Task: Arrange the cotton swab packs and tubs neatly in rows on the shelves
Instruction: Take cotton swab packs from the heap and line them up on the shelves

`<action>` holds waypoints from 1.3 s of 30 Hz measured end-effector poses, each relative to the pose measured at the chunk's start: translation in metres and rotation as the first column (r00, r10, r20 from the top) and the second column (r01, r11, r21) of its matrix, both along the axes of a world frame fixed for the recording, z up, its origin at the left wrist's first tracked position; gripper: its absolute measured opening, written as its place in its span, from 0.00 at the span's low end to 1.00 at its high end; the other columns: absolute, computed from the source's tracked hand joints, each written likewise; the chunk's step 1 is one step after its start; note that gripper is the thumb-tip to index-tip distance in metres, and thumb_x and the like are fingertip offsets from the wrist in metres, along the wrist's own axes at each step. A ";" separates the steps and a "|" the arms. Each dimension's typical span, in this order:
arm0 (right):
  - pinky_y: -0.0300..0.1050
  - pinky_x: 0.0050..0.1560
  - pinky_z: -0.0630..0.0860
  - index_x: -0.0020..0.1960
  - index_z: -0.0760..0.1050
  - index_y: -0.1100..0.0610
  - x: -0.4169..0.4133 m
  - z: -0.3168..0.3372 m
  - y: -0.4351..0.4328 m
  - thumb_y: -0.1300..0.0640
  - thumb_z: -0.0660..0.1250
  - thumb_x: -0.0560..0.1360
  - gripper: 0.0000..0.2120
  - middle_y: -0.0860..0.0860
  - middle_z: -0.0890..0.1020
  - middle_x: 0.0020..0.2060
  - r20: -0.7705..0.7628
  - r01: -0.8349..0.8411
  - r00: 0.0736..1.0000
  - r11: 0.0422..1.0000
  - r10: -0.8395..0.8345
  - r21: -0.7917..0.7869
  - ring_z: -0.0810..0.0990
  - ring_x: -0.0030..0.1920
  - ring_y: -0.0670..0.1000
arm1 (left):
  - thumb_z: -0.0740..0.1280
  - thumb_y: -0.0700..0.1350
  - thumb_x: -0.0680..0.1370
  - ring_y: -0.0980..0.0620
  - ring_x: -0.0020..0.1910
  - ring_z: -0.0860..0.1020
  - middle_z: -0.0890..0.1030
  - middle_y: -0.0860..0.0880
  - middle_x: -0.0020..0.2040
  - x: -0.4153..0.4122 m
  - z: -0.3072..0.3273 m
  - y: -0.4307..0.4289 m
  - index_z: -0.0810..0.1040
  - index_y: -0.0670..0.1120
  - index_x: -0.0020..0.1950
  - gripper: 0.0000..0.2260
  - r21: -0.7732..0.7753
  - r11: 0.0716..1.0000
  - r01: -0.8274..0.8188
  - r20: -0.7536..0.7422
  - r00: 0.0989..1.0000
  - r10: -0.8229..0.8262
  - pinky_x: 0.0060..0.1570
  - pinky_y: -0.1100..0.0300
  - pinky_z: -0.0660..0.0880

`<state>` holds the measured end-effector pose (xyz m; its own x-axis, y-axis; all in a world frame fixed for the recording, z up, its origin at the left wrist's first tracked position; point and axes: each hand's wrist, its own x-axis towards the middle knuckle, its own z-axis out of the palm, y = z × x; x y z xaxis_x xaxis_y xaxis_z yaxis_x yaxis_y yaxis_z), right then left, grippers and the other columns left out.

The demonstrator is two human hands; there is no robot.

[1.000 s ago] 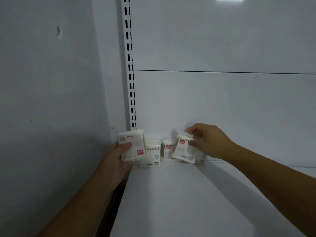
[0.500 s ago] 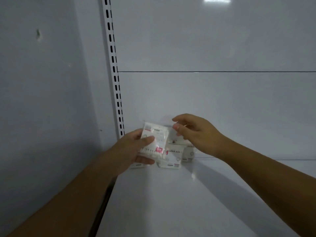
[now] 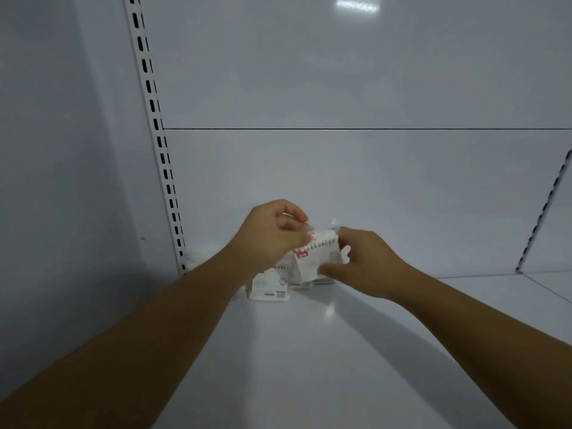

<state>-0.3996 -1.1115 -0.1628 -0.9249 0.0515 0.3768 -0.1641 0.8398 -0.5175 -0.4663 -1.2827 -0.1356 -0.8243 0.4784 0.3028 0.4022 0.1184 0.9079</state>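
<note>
One swab pack [image 3: 314,257], tilted over the other packs [image 3: 269,284] at the back of the shelf [image 3: 309,351], is pinched at its top by the left hand [image 3: 272,233] and gripped at its side by the right hand [image 3: 368,261], fingers curled; judged light, soft and slippery, best held by its edges.

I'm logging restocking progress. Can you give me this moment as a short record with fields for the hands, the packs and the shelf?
held pack: cotton swabs, red label, tilted, between both hands
left hand: pinches the held pack's top edge
right hand: grips the held pack's right side
front pack: stands upright on the shelf, partly hidden by the left wrist
other packs: more behind the held pack, count unclear
shelf: white, packs near its back
slotted upright: left of the packs
</note>
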 end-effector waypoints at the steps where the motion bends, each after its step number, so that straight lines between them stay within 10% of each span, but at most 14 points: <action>1: 0.31 0.39 0.72 0.52 0.77 0.47 -0.001 -0.003 0.002 0.55 0.74 0.70 0.13 0.44 0.82 0.45 0.004 0.024 1.000 0.999 -0.024 -0.021 0.78 0.42 0.42 | 0.73 0.37 0.73 0.53 0.43 0.83 0.84 0.51 0.42 0.000 -0.001 -0.002 0.79 0.48 0.44 0.07 -0.014 0.999 -0.030 -0.075 0.997 0.029 0.46 0.57 0.80; 4: 0.32 0.42 0.75 0.53 0.78 0.50 -0.005 -0.022 0.018 0.58 0.76 0.69 0.15 0.43 0.82 0.44 0.079 0.107 0.993 0.974 -0.093 -0.198 0.81 0.43 0.43 | 0.72 0.40 0.74 0.61 0.46 0.77 0.80 0.58 0.46 -0.013 -0.008 -0.034 0.78 0.51 0.49 0.08 -0.016 0.938 -0.346 -0.301 0.896 0.326 0.43 0.69 0.73; 8: 0.48 0.47 0.82 0.55 0.78 0.55 -0.012 -0.052 0.019 0.64 0.78 0.65 0.20 0.49 0.85 0.44 0.224 0.110 0.975 0.873 -0.001 -0.476 0.84 0.44 0.50 | 0.72 0.33 0.73 0.51 0.61 0.72 0.72 0.45 0.67 -0.030 -0.045 -0.090 0.68 0.46 0.67 0.26 0.043 0.797 -0.602 0.010 0.798 0.602 0.43 0.72 0.71; 12: 0.48 0.56 0.79 0.58 0.75 0.51 -0.034 -0.068 -0.007 0.60 0.77 0.68 0.21 0.46 0.83 0.51 0.233 0.050 0.971 0.918 0.047 -0.393 0.82 0.50 0.46 | 0.69 0.24 0.70 0.49 0.53 0.73 0.70 0.38 0.68 -0.038 -0.080 -0.094 0.56 0.40 0.75 0.38 -0.006 0.879 -0.478 0.304 0.836 0.457 0.49 0.58 0.72; 16: 0.46 0.58 0.77 0.61 0.75 0.51 -0.051 -0.074 -0.030 0.56 0.76 0.69 0.22 0.45 0.82 0.53 0.207 0.027 0.977 0.940 0.047 -0.341 0.81 0.52 0.45 | 0.67 0.24 0.71 0.47 0.49 0.77 0.77 0.42 0.55 -0.050 -0.100 -0.085 0.59 0.40 0.72 0.33 -0.046 0.900 -0.434 0.269 0.862 0.430 0.50 0.53 0.76; 26: 0.31 0.41 0.73 0.53 0.77 0.51 -0.043 -0.062 -0.012 0.59 0.78 0.67 0.17 0.45 0.83 0.46 0.104 0.090 0.993 0.944 -0.060 -0.318 0.80 0.44 0.41 | 0.65 0.27 0.72 0.53 0.45 0.76 0.76 0.50 0.50 -0.053 -0.105 -0.080 0.58 0.44 0.75 0.34 -0.002 0.888 -0.459 0.255 0.859 0.445 0.38 0.66 0.74; 30: 0.37 0.43 0.77 0.55 0.71 0.51 -0.033 -0.068 0.007 0.58 0.78 0.66 0.23 0.44 0.81 0.46 0.137 0.155 0.983 0.962 -0.126 -0.226 0.80 0.43 0.41 | 0.69 0.30 0.67 0.46 0.63 0.70 0.71 0.46 0.66 -0.049 -0.105 -0.088 0.65 0.44 0.71 0.34 0.075 0.794 -0.603 -0.276 0.753 0.597 0.65 0.54 0.68; 33: 0.39 0.44 0.78 0.62 0.63 0.47 -0.039 -0.069 -0.003 0.57 0.78 0.67 0.31 0.39 0.77 0.46 0.077 0.111 0.992 0.984 -0.101 -0.140 0.80 0.44 0.44 | 0.74 0.42 0.65 0.41 0.69 0.68 0.75 0.41 0.66 -0.050 -0.101 -0.078 0.73 0.48 0.64 0.27 -0.132 0.801 -0.584 -0.827 0.510 0.236 0.69 0.41 0.60; 39: 0.43 0.41 0.75 0.62 0.73 0.51 -0.045 -0.072 -0.007 0.49 0.77 0.66 0.27 0.51 0.76 0.54 -0.162 0.160 0.981 0.931 -0.111 0.329 0.77 0.49 0.53 | 0.82 0.48 0.55 0.42 0.55 0.80 0.82 0.44 0.54 -0.052 -0.095 -0.055 0.83 0.47 0.51 0.25 -0.434 0.699 -0.568 -0.845 0.526 -0.097 0.61 0.33 0.66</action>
<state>-0.4451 -1.1182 -0.2351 -0.8555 0.0189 0.5174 -0.0860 0.9802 -0.1781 -0.5184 -1.3382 -0.2308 -0.5138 0.6292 0.5832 0.7189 0.6867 -0.1075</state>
